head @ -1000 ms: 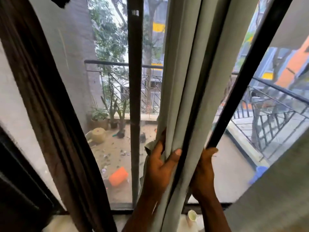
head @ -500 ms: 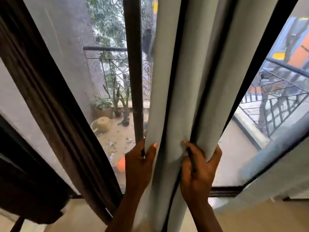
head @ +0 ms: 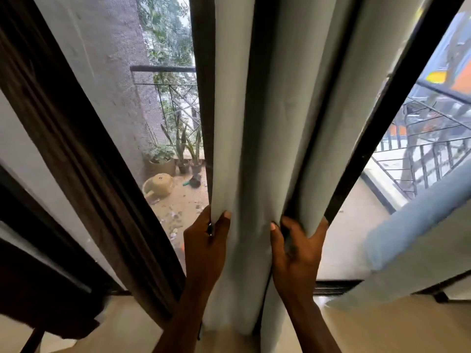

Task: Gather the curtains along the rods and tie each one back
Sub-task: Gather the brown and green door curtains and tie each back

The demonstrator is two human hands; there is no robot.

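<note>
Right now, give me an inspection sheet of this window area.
Surface: beige floor below the window.
Job's things: pale grey curtain bunched in vertical folds; dark brown curtain hanging at left; no tie-back seen.
Clutter: nothing seen indoors.
Hands: left hand and right hand each grip a fold of the pale grey curtain.
Cables: nothing seen.
Surroundings: balcony beyond the window with potted plants, a yellow watering can and a railing.
</note>
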